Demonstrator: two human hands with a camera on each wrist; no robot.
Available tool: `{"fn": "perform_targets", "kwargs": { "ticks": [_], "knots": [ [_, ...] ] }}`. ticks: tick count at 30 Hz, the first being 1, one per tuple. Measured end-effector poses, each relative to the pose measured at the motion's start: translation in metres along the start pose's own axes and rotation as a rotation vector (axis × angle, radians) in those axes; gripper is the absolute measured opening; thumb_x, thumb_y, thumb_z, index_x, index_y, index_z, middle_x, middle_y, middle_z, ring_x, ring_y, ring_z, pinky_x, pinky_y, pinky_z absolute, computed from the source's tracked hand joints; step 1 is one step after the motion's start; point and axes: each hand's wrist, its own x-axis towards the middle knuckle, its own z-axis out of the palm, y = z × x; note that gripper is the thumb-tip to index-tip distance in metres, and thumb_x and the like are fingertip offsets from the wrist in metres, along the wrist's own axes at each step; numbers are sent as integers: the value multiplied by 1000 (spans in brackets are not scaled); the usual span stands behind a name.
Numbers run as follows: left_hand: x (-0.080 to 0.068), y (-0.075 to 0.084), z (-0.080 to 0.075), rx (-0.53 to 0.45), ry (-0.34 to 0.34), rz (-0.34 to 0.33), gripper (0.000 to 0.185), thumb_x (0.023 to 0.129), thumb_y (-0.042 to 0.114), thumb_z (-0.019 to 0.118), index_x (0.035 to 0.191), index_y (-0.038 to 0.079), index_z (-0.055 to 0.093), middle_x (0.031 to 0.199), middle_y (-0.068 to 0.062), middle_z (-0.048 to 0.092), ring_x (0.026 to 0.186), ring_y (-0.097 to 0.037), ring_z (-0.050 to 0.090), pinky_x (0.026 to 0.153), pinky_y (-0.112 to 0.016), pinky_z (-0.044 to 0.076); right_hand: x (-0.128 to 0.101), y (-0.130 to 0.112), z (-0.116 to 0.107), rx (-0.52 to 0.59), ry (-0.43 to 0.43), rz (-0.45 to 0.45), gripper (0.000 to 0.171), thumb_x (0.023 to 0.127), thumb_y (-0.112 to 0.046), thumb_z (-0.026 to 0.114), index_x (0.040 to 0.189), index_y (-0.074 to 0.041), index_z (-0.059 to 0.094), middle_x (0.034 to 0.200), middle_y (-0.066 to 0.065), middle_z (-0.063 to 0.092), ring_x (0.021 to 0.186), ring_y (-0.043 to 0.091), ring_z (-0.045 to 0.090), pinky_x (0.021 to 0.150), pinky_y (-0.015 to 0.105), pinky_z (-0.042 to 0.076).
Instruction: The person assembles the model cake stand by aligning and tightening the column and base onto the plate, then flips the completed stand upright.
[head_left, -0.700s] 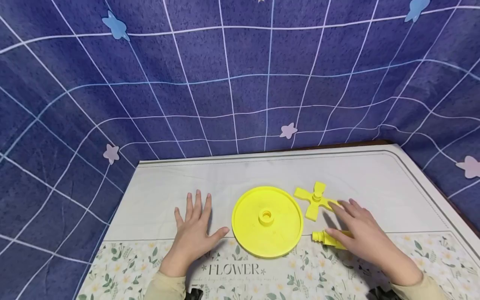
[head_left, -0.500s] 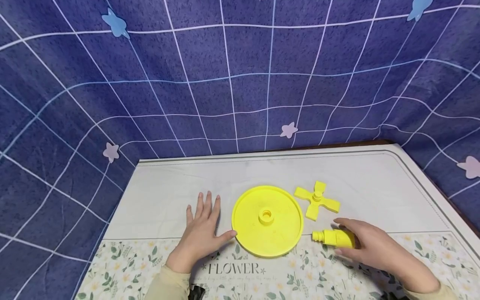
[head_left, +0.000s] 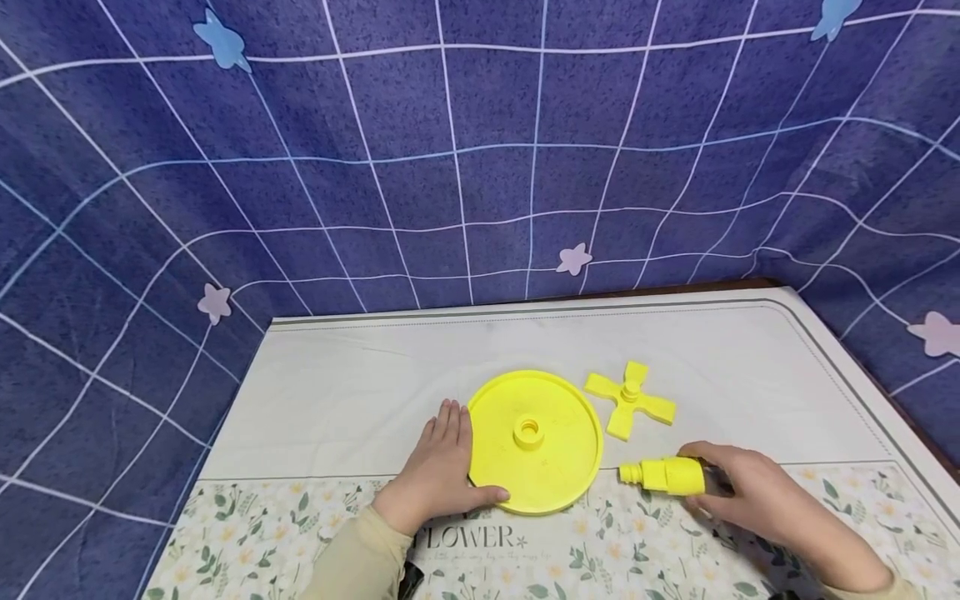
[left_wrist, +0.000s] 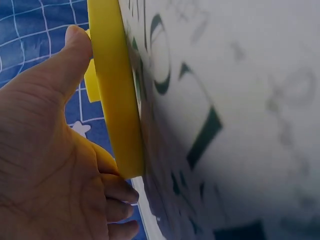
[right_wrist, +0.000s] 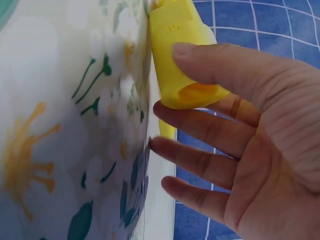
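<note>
A shallow round yellow tray (head_left: 558, 467) with a raised hollow socket at its centre lies on the table. My left hand (head_left: 438, 475) is at its left side, thumb over the front rim and the other fingers along the edge. In the left wrist view the thumb lies on the upper side of the tray (left_wrist: 117, 100), with fingertips beside its edge. To the right, my right hand (head_left: 757, 492) holds the wide end of a short yellow tube (head_left: 667, 475), its threaded end pointing left. In the right wrist view the thumb overlaps the tube (right_wrist: 175, 55), whose wide end is hollow.
Behind the tube lies a yellow four-armed cross (head_left: 628, 400) with a threaded stub at its middle. A white and floral cloth (head_left: 360, 367) covers the table. Blue curtain (head_left: 375, 167) with a white grid and stars hangs behind and at both sides.
My left hand has moved right, from beside the tray onto its rim, its fingers drawing together. My right hand has drawn back from over the cross and tube to the tube's wide end.
</note>
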Motion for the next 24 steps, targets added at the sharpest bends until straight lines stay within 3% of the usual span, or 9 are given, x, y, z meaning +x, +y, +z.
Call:
{"fn": "perform_targets", "kwargs": {
  "ticks": [1, 5, 8, 13, 24],
  "knots": [
    [0, 1, 0, -5, 0, -4, 128, 74, 79, 59, 149, -14, 15, 156, -33, 12, 146, -42, 5, 115, -55, 16, 0, -1, -1, 27, 2, -2, 51, 79, -27, 81, 123, -11, 64, 116, 4, 67, 75, 15, 64, 68, 36, 54],
    [-2, 3, 0, -23, -11, -23, 132, 70, 80, 63, 150, -12, 13, 157, -32, 10, 146, -42, 4, 115, -55, 17, 0, -4, -1, 102, 81, -53, 49, 82, -25, 79, 125, -11, 62, 114, -1, 68, 70, 3, 58, 57, 26, 48],
    [-3, 3, 0, -38, -19, -36, 134, 68, 80, 65, 151, -11, 12, 157, -31, 8, 147, -41, 3, 115, -55, 16, 3, -7, 1, 112, 190, -109, 47, 82, -24, 80, 123, -10, 64, 108, -9, 68, 93, 4, 63, 68, 30, 53],
    [-4, 4, 0, -58, -11, -42, 134, 67, 79, 67, 151, -12, 13, 157, -31, 9, 147, -41, 3, 115, -56, 17, 10, -15, 3, 189, 308, -168, 45, 84, -15, 78, 125, -5, 63, 105, -7, 69, 93, 5, 64, 78, 36, 55],
    [-3, 7, -3, -96, -31, -51, 133, 68, 75, 70, 151, -12, 12, 157, -32, 8, 146, -42, 2, 115, -56, 16, 27, -31, 3, 291, 324, -250, 48, 91, -7, 69, 136, -9, 55, 123, 5, 65, 99, 6, 63, 83, 20, 51]
  ]
}}
